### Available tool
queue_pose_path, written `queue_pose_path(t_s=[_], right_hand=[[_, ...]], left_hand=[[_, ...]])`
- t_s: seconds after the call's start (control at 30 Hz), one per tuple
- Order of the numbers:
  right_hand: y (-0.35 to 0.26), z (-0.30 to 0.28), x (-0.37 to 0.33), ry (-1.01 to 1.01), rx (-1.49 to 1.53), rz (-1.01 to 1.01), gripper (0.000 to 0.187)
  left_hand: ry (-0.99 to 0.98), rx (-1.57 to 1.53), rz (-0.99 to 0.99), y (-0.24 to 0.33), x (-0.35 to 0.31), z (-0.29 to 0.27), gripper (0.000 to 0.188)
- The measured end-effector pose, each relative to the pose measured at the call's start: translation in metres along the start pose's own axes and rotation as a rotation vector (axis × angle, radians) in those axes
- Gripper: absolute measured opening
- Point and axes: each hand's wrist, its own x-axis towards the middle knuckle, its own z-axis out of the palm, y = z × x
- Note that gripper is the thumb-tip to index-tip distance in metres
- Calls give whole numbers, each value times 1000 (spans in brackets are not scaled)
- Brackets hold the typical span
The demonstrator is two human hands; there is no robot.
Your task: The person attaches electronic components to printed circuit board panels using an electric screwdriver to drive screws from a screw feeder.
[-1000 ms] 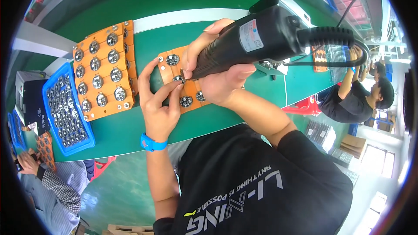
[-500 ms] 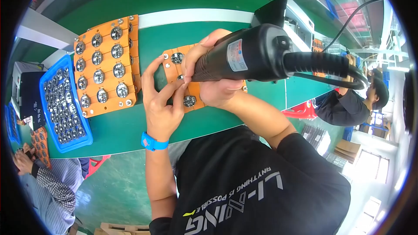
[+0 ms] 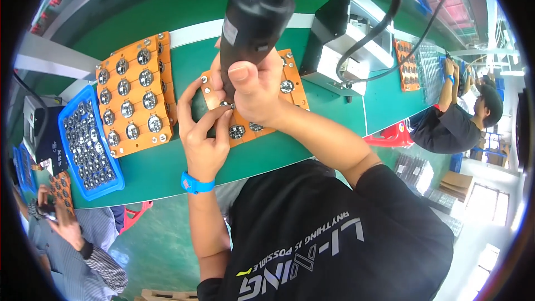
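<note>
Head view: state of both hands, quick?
Left hand: fingertips at a round part; can't tell whether it grips.
Right hand: closed around the black tool.

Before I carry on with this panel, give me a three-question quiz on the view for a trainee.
1. Which hand grips the black corded power tool above the orange panel?
2. True or false: the blue tray of small parts stands to the left of the stacked orange panels.
3. Just below the left hand, the wrist wears:
a) a white glove cuff
b) a blue wristband
c) a red sleeve

Key
1. The right hand.
2. True.
3. b
</note>
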Motion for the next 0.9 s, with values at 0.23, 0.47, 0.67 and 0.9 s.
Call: queue_pose_path(t_s=[0.23, 0.47, 0.67, 0.9], right_hand=[[-84, -51, -13, 257, -237, -34, 115], [-124, -131, -13, 562, -305, -270, 91], [-109, -133, -18, 525, -400, -216, 80], [-91, -86, -22, 407, -188, -22, 91]], left_hand=[[15, -57, 10, -1, -6, 0, 14], [-32, 20, 12, 0, -4, 1, 14], [-21, -6, -15, -1, -6, 0, 17], [-36, -37, 6, -3, -4, 0, 23]])
